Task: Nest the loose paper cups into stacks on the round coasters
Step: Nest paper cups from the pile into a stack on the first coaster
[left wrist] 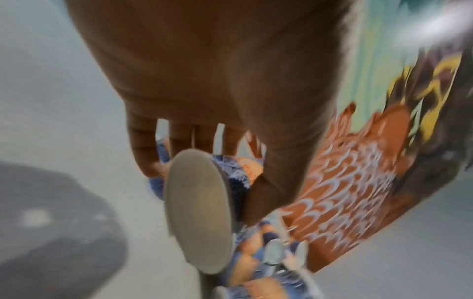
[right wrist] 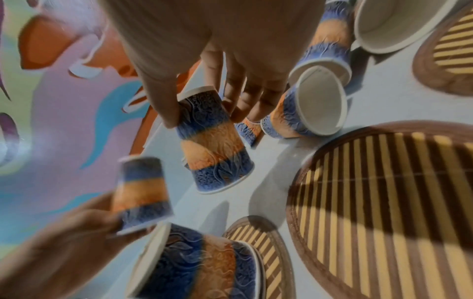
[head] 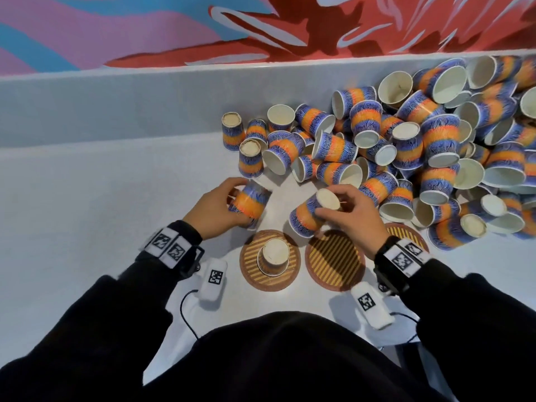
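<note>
Blue-and-orange paper cups lie in a heap (head: 420, 140) at the back right. My left hand (head: 236, 201) grips one cup (head: 253, 203) by its side, tilted, just above the table; its base (left wrist: 199, 212) fills the left wrist view. My right hand (head: 333, 202) pinches a second cup (head: 304, 217) near its base, mouth down and tilted, behind the middle coaster (head: 335, 262), which is bare. The left coaster (head: 249, 265) carries an upturned short stack (head: 274, 256). The right wrist view shows my right hand's cup (right wrist: 215, 151), the other held cup (right wrist: 140, 192) and the stack (right wrist: 199, 263).
A third coaster (head: 406, 229) lies to the right, half hidden by my right wrist, with loose cups touching its far edge. Two white tagged blocks (head: 214, 280) (head: 371, 309) with cables sit near the table's front edge. A low grey ledge (head: 145, 97) runs behind the cups.
</note>
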A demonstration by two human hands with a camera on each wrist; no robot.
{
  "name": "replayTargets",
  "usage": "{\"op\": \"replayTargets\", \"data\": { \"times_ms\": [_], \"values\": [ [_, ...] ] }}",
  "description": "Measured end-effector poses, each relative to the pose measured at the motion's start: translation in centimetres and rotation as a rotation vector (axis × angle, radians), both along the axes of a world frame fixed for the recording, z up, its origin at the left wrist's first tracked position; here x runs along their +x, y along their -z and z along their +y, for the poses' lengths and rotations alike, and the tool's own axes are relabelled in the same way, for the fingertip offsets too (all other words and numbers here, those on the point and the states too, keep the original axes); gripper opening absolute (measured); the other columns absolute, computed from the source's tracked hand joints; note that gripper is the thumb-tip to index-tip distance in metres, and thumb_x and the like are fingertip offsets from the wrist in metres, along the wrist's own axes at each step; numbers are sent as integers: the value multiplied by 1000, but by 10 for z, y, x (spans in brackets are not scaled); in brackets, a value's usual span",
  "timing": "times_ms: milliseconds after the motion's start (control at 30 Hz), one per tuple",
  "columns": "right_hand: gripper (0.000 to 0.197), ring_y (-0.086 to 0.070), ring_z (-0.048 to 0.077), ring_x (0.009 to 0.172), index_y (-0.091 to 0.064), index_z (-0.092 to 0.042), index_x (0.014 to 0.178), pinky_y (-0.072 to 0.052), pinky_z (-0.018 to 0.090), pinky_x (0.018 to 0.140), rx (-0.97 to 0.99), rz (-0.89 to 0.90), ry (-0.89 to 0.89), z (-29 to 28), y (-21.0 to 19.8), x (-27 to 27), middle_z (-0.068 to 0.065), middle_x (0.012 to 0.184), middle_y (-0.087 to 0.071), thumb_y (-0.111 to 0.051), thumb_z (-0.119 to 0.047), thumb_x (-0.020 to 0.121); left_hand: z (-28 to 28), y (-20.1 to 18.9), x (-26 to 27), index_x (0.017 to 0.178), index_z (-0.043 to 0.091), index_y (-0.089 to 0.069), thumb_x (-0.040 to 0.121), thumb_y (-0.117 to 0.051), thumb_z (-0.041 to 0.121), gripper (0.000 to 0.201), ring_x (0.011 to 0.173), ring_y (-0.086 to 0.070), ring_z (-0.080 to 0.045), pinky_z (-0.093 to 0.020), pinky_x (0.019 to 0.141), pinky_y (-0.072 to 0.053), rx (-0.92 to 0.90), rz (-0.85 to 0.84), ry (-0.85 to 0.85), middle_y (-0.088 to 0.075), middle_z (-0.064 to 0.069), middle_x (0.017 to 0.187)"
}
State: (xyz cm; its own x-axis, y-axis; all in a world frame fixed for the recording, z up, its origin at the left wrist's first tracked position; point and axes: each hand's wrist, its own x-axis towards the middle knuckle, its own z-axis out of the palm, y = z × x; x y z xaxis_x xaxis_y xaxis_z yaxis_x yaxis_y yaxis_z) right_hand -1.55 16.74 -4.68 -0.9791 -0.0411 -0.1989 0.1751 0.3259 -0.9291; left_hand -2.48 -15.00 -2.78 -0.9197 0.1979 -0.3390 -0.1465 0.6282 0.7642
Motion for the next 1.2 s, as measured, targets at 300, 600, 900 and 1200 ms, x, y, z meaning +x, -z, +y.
{"op": "replayTargets", "data": {
  "times_ms": [300,600,900,1200],
  "values": [
    [33,-65,11,101,-69,-20,123,-55,29,80,-247,247,135,8,-57,26,-2,114,-69,-78,-22,92,26,-28,53,138,30,-51,71,-94,9,83,127,-59,-4,-26,107,-51,268,136,232,-62,20,131],
    [55,-63,24,119,-57,-16,136,-57,49,94,-38,551,-220,-21,-101,53,2,130,-63,-78,-29,87,20,9,59,149,43,-39,69,-94,30,98,132,-54,-2,-36,115,-45,37,88,356,-57,16,142],
    [65,-55,5,124,-55,-23,144,-49,29,99,261,479,-548,-43,-35,55,-7,135,-59,-84,-39,88,-11,-18,36,155,44,-31,85,-85,36,89,131,-53,-10,-33,109,-44,-139,73,341,-55,9,143],
    [73,-54,2,127,-42,-37,152,-50,30,101,236,318,-421,-32,-20,23,-14,141,-57,-77,-54,90,-18,-20,7,152,35,-46,88,-83,34,74,123,-57,-12,-39,106,-50,-204,182,206,-58,5,141]
  ]
}}
